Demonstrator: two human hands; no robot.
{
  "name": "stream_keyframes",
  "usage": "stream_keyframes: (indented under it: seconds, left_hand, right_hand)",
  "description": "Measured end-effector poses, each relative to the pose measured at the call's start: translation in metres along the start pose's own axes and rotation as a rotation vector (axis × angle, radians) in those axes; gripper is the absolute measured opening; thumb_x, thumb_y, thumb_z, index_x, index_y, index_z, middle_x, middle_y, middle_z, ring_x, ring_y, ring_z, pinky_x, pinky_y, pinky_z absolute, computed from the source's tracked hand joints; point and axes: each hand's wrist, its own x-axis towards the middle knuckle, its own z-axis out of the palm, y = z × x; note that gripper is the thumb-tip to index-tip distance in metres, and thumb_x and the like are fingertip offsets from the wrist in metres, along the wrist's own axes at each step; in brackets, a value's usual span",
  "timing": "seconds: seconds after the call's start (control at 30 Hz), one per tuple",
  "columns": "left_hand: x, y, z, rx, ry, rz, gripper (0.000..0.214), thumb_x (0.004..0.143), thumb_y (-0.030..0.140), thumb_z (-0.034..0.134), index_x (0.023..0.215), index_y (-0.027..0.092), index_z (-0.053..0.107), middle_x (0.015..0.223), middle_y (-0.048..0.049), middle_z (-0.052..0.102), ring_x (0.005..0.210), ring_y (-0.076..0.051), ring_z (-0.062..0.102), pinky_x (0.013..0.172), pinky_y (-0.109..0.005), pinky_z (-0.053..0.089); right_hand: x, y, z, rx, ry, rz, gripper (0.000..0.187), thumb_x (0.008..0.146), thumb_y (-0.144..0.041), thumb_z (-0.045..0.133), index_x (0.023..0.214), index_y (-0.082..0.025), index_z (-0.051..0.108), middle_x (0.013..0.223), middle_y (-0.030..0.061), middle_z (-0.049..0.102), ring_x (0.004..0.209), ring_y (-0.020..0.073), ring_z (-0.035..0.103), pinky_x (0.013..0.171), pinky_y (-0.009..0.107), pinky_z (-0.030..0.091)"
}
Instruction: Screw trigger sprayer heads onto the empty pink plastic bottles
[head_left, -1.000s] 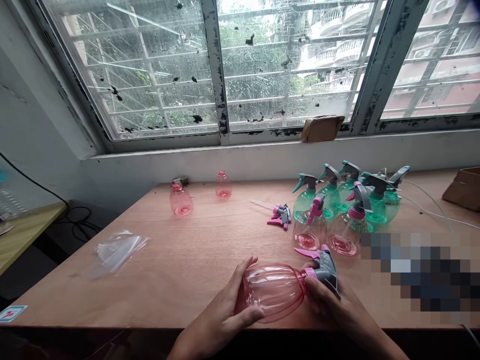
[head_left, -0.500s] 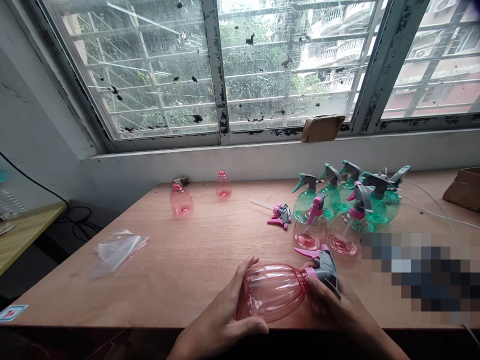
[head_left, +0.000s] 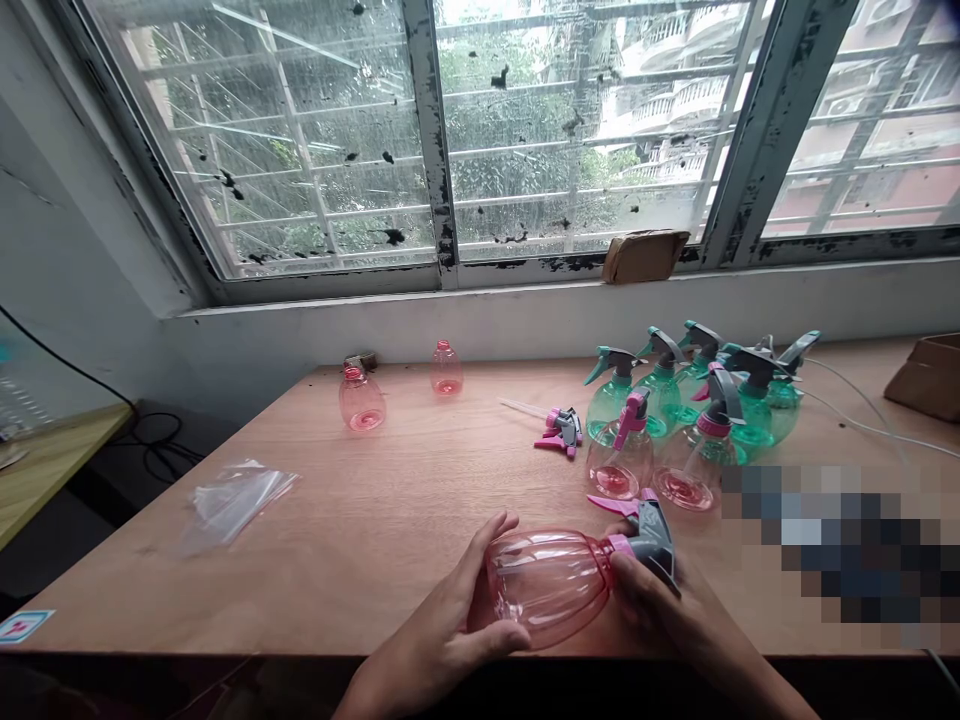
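A clear pink spray bottle (head_left: 551, 585) lies on its side between my hands, just above the table's front edge. My left hand (head_left: 457, 610) is wrapped round its base end, thumb below and fingers above. At the neck, my right hand (head_left: 652, 590) grips the pink collar of the grey and pink spray head (head_left: 652, 540), whose trigger points left. Some of the right fingers are hidden behind the head. Beyond my hands a loose pink and grey spray head (head_left: 561, 432) with its tube lies on the wood.
Pink spray bottles (head_left: 619, 468) and several green spray bottles (head_left: 660, 392) stand at the right. Two pink bottles without heads (head_left: 363, 405) stand at the back left. Plastic bags (head_left: 240, 500) lie on the left of the table (head_left: 360, 570). A brown box (head_left: 928, 378) sits far right.
Almost nothing differs. My left hand and the base end of the bottle have shifted very slightly; the right hand keeps its hold at the neck.
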Motion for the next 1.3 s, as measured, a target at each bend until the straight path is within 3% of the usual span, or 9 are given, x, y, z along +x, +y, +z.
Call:
stream_keyframes:
  seconds: [0.3,0.63,0.83,0.97,1.13,1.3]
  left_hand:
    - [0.0007,0.0000,-0.0009,-0.023,-0.010,0.007,0.094,0.088,0.047,0.077,0.162,0.037,0.020,0.172,-0.0065,0.026,0.157,-0.034,0.024,0.129,-0.052,0.019]
    - [0.0029,-0.0029,0.0039,0.136,0.040,0.049,0.104,0.085,0.035,0.083,0.162,0.037,0.015,0.173,-0.0059,0.021,0.158,-0.030,0.023,0.131,-0.049,0.018]
    - [0.0016,0.0008,0.0033,0.112,0.026,0.016,0.110,0.082,0.040,0.085,0.163,0.037,0.012,0.173,-0.0049,0.020,0.159,-0.033,0.019,0.131,-0.049,0.017]
    - [0.0005,0.0000,0.0018,0.055,0.014,0.033,0.093,0.092,0.052,0.071,0.163,0.038,0.014,0.174,-0.0033,0.019,0.159,-0.033,0.018,0.130,-0.050,0.016]
    - [0.0004,-0.0003,0.0021,0.029,0.032,0.029,0.081,0.098,0.057,0.058,0.163,0.037,0.015,0.173,-0.0041,0.021,0.159,-0.032,0.020,0.130,-0.051,0.017]
    - [0.0009,0.0027,0.0032,0.057,0.039,-0.008,0.095,0.091,0.046,0.075,0.163,0.039,0.012,0.173,-0.0038,0.021,0.159,-0.031,0.020,0.130,-0.051,0.016]
  right_hand:
    - [0.0004,0.0000,0.0009,-0.016,0.042,-0.002,0.044,0.090,-0.060,0.068,0.104,-0.020,0.055,0.058,-0.0054,0.055,0.051,0.0156,0.048,0.050,0.028,0.040]
    - [0.0010,0.0023,0.0012,0.011,0.047,-0.015,0.044,0.091,-0.059,0.068,0.106,-0.020,0.056,0.059,-0.0050,0.056,0.051,0.0153,0.049,0.049,0.028,0.038]
    - [0.0003,0.0004,0.0016,-0.014,0.046,-0.009,0.040,0.090,-0.059,0.068,0.084,-0.021,0.057,0.056,-0.0034,0.056,0.051,0.0152,0.048,0.049,0.028,0.038]
    - [-0.0002,-0.0012,0.0030,0.032,0.050,-0.002,0.043,0.089,-0.060,0.070,0.101,-0.021,0.057,0.058,-0.0056,0.057,0.050,0.0144,0.048,0.049,0.026,0.038]
    - [-0.0002,0.0007,0.0020,0.040,0.036,0.001,0.045,0.090,-0.060,0.069,0.107,-0.020,0.055,0.060,-0.0061,0.057,0.052,0.0138,0.047,0.050,0.026,0.036]
    - [0.0009,0.0038,-0.0034,-0.059,-0.019,-0.014,0.042,0.094,-0.059,0.064,0.080,-0.020,0.056,0.058,-0.0038,0.054,0.054,0.0142,0.046,0.052,0.028,0.035]
